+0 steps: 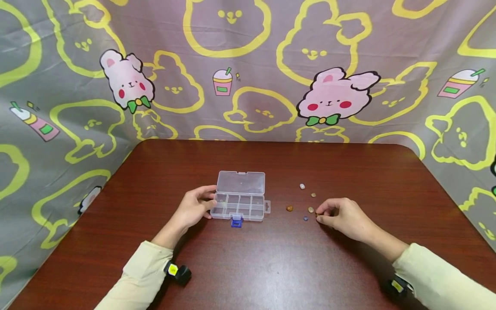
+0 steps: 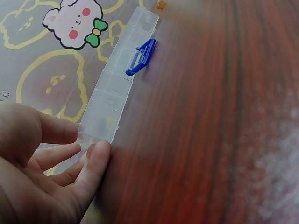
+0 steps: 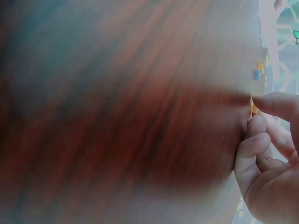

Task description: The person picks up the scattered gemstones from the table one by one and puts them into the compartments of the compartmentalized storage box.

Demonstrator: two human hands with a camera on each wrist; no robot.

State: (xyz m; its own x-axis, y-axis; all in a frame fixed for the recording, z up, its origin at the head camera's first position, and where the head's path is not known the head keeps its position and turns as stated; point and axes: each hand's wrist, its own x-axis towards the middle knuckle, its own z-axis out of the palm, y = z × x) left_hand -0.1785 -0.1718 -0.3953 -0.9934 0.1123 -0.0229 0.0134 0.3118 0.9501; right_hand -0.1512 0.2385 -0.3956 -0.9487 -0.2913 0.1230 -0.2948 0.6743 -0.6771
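Observation:
A clear plastic compartment box (image 1: 237,212) stands on the table with its lid (image 1: 241,182) raised at the back and a blue latch (image 1: 236,222) at the front. My left hand (image 1: 196,204) grips the box's left end, fingers and thumb about it. Something small and yellowish (image 2: 110,122) shows faintly through the box wall in the left wrist view. To the right of the box, my right hand (image 1: 346,218) pinches a small brown stone (image 1: 317,215) at the table surface, mostly hidden by the fingertips. Beside it lie a tan stone (image 1: 310,209) and a blue stone (image 1: 305,218).
An orange stone (image 1: 289,208) lies between the box and the right hand. Farther back are a white stone (image 1: 302,186) and a small olive-tan stone (image 1: 313,195). The brown wooden table (image 1: 248,262) meets a patterned curtain (image 1: 255,73) at the back and sides.

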